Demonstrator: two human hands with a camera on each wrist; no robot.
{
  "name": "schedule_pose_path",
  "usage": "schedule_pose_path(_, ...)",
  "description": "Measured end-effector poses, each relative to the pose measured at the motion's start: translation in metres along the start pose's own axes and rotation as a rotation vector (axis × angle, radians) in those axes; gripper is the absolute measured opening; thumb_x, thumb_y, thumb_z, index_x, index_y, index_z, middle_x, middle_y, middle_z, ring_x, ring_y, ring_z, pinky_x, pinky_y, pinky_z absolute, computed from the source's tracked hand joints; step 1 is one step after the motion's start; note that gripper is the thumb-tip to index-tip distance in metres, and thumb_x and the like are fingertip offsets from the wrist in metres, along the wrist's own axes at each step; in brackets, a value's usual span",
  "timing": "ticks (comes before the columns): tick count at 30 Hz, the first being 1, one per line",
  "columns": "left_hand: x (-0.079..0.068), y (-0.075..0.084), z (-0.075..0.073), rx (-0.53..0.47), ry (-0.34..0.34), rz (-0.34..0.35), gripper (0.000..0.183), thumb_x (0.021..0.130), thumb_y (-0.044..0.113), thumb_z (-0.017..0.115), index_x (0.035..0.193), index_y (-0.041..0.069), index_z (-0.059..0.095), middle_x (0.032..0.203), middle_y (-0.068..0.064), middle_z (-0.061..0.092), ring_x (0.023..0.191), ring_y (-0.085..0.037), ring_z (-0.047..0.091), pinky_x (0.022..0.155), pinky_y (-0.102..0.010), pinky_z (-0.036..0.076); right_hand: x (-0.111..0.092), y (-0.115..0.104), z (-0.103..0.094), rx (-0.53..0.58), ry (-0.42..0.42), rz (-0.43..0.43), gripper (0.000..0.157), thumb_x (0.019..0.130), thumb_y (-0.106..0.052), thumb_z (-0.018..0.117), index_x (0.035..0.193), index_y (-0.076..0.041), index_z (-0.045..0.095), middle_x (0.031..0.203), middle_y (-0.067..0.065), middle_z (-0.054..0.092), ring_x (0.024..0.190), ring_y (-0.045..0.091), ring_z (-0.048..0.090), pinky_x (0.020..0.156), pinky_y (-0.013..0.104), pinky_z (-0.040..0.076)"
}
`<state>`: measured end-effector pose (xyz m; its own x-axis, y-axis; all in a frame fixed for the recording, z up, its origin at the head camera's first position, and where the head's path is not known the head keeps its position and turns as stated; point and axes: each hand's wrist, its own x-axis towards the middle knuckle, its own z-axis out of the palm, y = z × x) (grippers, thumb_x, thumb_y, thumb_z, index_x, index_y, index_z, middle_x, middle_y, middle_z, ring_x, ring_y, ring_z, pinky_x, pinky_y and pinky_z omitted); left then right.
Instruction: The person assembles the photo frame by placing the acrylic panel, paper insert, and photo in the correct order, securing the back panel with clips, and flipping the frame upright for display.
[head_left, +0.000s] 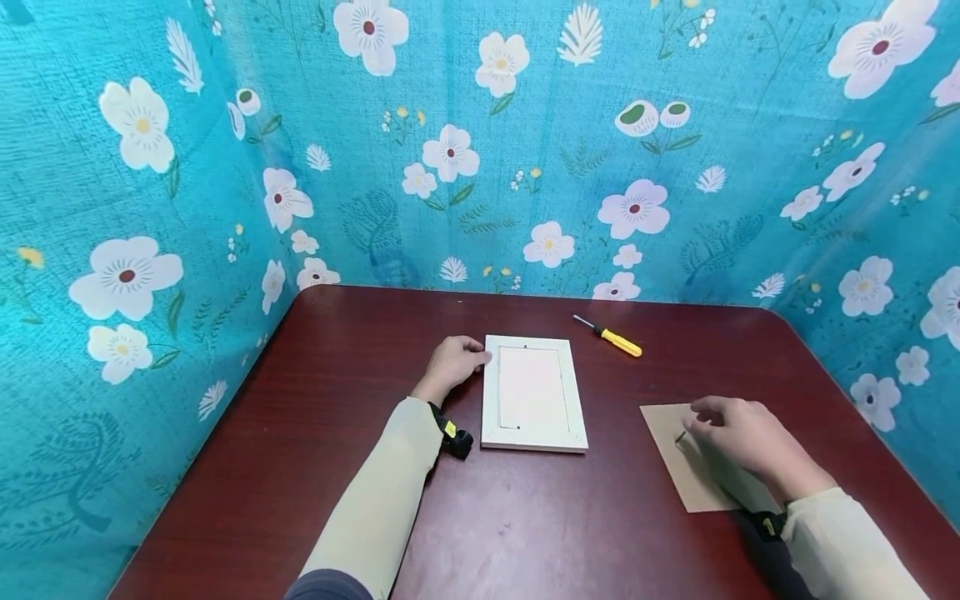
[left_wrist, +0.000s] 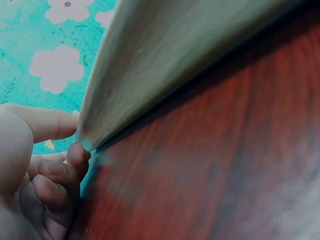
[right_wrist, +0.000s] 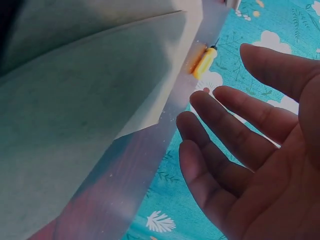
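A white picture frame [head_left: 534,443] lies on the table with a pale panel inside its opening and small dark marks at the panel's edges. At its left side, my left hand [head_left: 453,363] holds the rim with thumb and fingertips; the left wrist view shows the thumb [left_wrist: 55,123] against the frame's edge [left_wrist: 145,65]. To the right lies a brown backing board [head_left: 667,417], with a darker flap-like piece [right_wrist: 90,100] standing over it. My right hand [head_left: 742,437] hovers above the board, fingers loosely bent and apart, nothing in them.
A yellow-handled screwdriver [head_left: 621,342] lies beyond the frame, toward the back right. The dark red table [head_left: 360,333] ends at a blue flowered cloth [head_left: 450,225] hanging at the back and on both sides.
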<state>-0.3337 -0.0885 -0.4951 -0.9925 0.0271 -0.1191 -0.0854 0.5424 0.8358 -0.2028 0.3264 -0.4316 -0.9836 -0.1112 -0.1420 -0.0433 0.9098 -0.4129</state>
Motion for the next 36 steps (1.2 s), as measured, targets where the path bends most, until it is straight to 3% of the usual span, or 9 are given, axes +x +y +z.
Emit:
schedule_pose_path(5,-0.001,0.001,0.007,0.005,-0.027,0.004,0.027,0.088,0.033,0.071,0.104,0.011,0.07,0.074,-0.001,0.067,0.071,-0.017,0.062,0.066,-0.034,0.047,-0.01,0.012,0.003,-0.073,0.022,-0.009,0.052,0.086,-0.041,0.072,0.112,0.003,0.067,0.093,0.009,0.067,0.083,0.027,0.061,0.069,0.048,0.052)
schedule_pose_path(10,-0.004,0.0,0.009,-0.005,-0.022,-0.012,0.027,0.088,0.032,0.071,0.105,0.011,0.069,0.073,-0.001,0.067,0.07,-0.017,0.062,0.063,-0.033,0.047,-0.014,0.016,0.007,-0.081,0.053,-0.018,0.045,0.083,-0.044,0.075,0.101,-0.003,0.071,0.088,0.004,0.067,0.08,0.023,0.061,0.067,0.044,0.05)
schedule_pose_path(20,-0.002,-0.001,0.006,-0.022,-0.022,-0.012,0.028,0.087,0.033,0.072,0.105,0.01,0.07,0.075,-0.002,0.067,0.071,-0.017,0.063,0.063,-0.033,0.048,-0.013,0.017,0.011,-0.106,0.02,0.01,0.036,0.081,-0.05,0.075,0.086,-0.015,0.07,0.079,-0.002,0.063,0.075,0.019,0.056,0.062,0.038,0.044)
schedule_pose_path(30,0.0,-0.002,0.003,-0.027,-0.011,-0.012,0.029,0.088,0.033,0.072,0.107,0.011,0.07,0.076,-0.002,0.067,0.069,-0.019,0.062,0.058,-0.033,0.047,-0.009,0.021,0.01,-0.065,-0.048,0.031,0.037,0.078,-0.046,0.078,0.088,-0.011,0.07,0.079,-0.001,0.062,0.073,0.019,0.054,0.061,0.036,0.043)
schedule_pose_path(36,0.002,-0.004,0.003,-0.029,-0.008,-0.025,0.029,0.088,0.035,0.071,0.107,0.013,0.069,0.077,-0.003,0.068,0.065,-0.019,0.06,0.055,-0.032,0.047,-0.006,0.021,0.009,-0.06,-0.062,0.05,0.049,0.074,-0.05,0.08,0.094,-0.006,0.068,0.081,0.002,0.061,0.075,0.022,0.054,0.061,0.037,0.044)
